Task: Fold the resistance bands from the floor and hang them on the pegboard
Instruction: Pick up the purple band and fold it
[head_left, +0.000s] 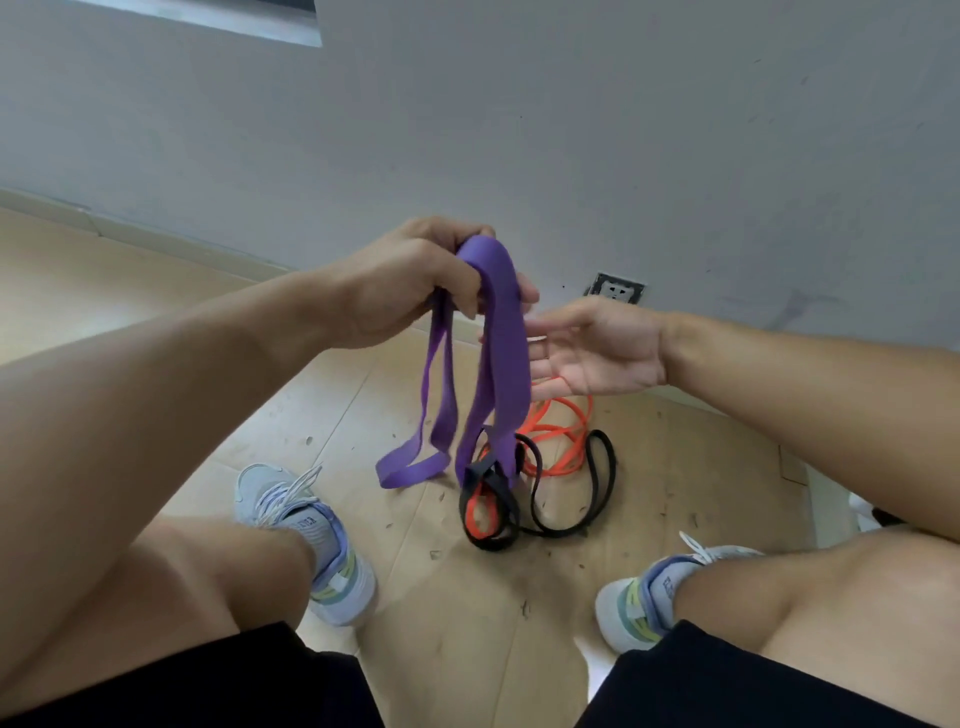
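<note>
A purple band is being gripped at its top fold by the left hand, above the floor.

Its loops are being draped over the curled left fingers and are hanging down, the lowest ends seemingly just clear of the floor. The right hand is being held palm-up just right of the band, fingers straight and relaxed, holding nothing. An orange band and a black band are lying tangled beyond, between two shoes; a wall socket is sitting farther off.
</note>
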